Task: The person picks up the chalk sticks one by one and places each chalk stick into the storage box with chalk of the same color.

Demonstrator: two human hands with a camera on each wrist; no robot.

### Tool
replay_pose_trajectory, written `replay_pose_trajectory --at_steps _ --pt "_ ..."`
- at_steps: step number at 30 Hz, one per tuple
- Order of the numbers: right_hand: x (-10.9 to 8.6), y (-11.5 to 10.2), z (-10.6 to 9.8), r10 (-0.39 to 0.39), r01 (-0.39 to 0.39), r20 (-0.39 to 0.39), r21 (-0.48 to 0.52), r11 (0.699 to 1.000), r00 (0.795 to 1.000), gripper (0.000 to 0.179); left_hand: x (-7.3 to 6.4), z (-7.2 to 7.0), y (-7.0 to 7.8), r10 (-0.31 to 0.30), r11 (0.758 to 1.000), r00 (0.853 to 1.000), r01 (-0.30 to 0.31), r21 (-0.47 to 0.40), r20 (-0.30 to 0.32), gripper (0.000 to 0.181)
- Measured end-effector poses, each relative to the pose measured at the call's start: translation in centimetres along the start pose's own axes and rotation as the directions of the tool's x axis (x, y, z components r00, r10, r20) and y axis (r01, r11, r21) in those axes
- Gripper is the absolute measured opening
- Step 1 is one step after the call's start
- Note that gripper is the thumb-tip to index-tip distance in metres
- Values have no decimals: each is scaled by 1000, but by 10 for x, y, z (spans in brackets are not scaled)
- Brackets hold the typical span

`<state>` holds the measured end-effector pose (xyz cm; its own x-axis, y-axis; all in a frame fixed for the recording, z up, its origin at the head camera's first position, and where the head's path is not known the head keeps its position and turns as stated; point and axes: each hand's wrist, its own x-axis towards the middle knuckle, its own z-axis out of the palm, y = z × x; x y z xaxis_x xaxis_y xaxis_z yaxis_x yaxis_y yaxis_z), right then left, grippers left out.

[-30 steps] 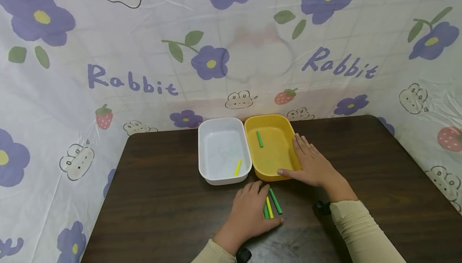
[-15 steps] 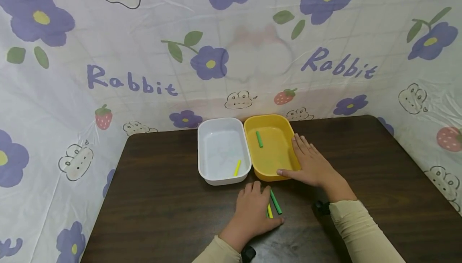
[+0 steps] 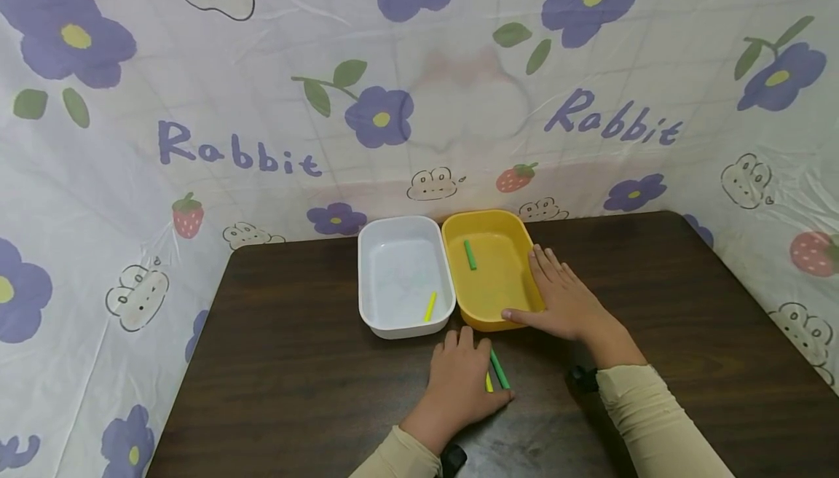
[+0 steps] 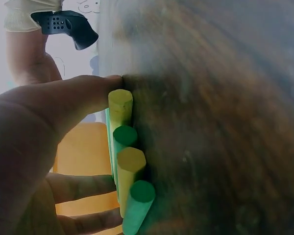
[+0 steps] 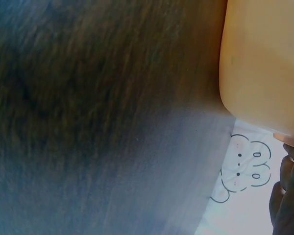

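This was an indoor, curtained-off nook, its room type unclear, shown by a flower-and-rabbit-printed sheet (image 3: 262,84) above and a wood-grained table (image 3: 295,383) below.

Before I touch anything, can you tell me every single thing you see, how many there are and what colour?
Table: one, dark brown, lower half of the head view
Cloth: one or more pieces, mostly white with purple flowers, behind the table
White tray: one, white, on the table
Yellow tray: one, yellow, right of the white tray
Yellow stick: one, yellow, in the white tray
Green stick: one, green, in the yellow tray
Loose sticks: at least four, yellow and green, in front of the trays
Wrist gadgets: two, black, one at each wrist
Sleeves: two, beige, bottom of the head view
Left grip: one, bare, at the loose sticks
Right grip: one, bare, at the yellow tray's right edge
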<state>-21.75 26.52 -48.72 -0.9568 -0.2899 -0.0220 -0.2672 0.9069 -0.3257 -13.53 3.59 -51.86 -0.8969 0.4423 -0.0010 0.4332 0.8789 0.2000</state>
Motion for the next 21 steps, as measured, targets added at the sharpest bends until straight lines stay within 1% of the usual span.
replay_pose_trajectory --at_steps 7,16,21 --pt "0 -3 0 2 -2 1 -19 1000 1000 124 -2 -2 -3 4 1000 1000 -4 -16 -11 77" --pt "0 -3 -1 8 -7 22 -54 999 1000 124 -8 -10 -5 22 996 1000 -23 -82 -15 76" --pt "0 -2 -1 6 -5 21 -51 999 1000 123 -10 -15 -7 38 993 998 -43 -108 -44 77"
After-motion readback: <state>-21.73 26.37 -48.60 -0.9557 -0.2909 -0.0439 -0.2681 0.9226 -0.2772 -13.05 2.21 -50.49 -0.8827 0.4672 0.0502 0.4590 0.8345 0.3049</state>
